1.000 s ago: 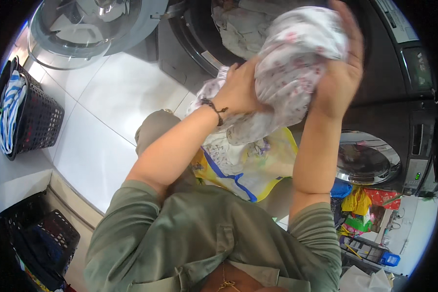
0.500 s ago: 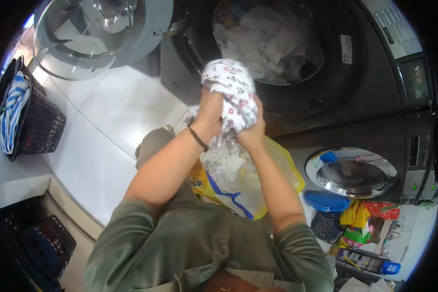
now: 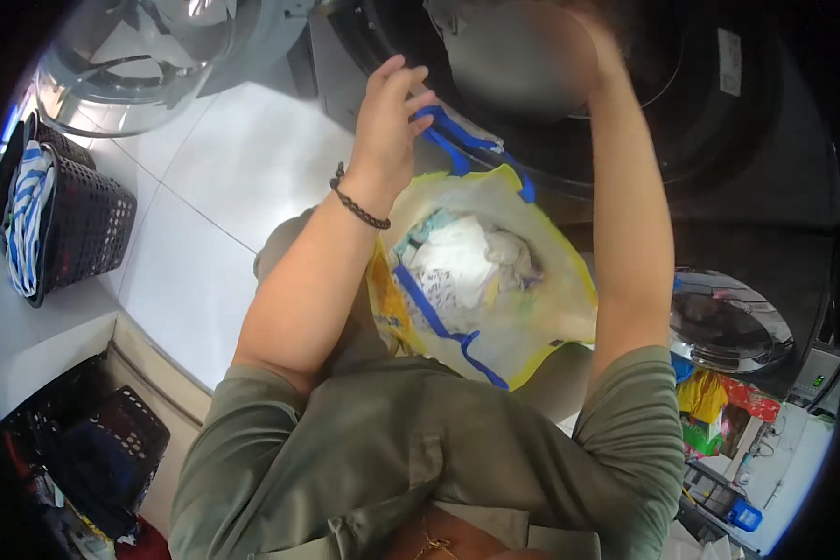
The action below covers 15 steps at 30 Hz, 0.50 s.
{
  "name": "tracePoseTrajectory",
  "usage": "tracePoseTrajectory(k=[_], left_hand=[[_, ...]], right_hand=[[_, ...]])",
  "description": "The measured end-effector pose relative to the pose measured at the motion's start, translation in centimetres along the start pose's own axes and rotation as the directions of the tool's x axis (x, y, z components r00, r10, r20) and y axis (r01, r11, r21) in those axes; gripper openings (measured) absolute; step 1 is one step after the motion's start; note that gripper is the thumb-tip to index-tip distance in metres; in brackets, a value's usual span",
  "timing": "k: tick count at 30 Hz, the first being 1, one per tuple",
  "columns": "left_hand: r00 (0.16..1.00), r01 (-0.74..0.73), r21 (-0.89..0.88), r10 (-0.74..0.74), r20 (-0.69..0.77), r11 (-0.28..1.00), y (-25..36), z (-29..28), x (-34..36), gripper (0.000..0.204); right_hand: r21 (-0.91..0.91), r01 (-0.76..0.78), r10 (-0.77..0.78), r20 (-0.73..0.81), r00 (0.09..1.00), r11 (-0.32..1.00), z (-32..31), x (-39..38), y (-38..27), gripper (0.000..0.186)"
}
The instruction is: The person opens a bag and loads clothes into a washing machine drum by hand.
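We see the left hand in the upper middle of the frame, its fingers loosely spread and resting on the blue webbing handle of a yellow-trimmed, translucent plastic laundry bag. The bag sits open at frame centre, between the forearms, holding crumpled white and pale printed cloth. The right hand reaches up into the dark round drum opening of the front-loading washer at the top; a blurred patch covers it, so we cannot tell whether its fingers are clenched or released. The open glass washer door curves across the upper left. A black lattice plastic basket with blue-striped fabric stands at the left edge on the glossy white tiled floor. A second round chrome-rimmed door shines at lower right.
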<state>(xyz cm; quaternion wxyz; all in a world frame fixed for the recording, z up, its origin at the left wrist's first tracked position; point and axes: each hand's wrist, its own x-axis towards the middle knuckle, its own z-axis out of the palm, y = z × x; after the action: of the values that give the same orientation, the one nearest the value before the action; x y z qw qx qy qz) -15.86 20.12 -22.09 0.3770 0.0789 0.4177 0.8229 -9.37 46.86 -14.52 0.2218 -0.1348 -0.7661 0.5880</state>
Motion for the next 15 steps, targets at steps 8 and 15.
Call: tracePoseTrajectory(k=[8,15], left_hand=[[0.997,0.048,0.096,-0.054,0.058,0.994,-1.1,1.2,-0.7,0.048],[0.992,0.068,0.189,-0.087,0.095,0.98,-2.4,3.0,-0.5,0.048]], right_hand=[[-0.768,-0.294,0.796,0.424,0.432,0.569,10.5,-26.0,21.6,0.047],[-0.722,-0.578,0.894,0.129,0.428,0.381,18.3,-42.6,32.8,0.052]])
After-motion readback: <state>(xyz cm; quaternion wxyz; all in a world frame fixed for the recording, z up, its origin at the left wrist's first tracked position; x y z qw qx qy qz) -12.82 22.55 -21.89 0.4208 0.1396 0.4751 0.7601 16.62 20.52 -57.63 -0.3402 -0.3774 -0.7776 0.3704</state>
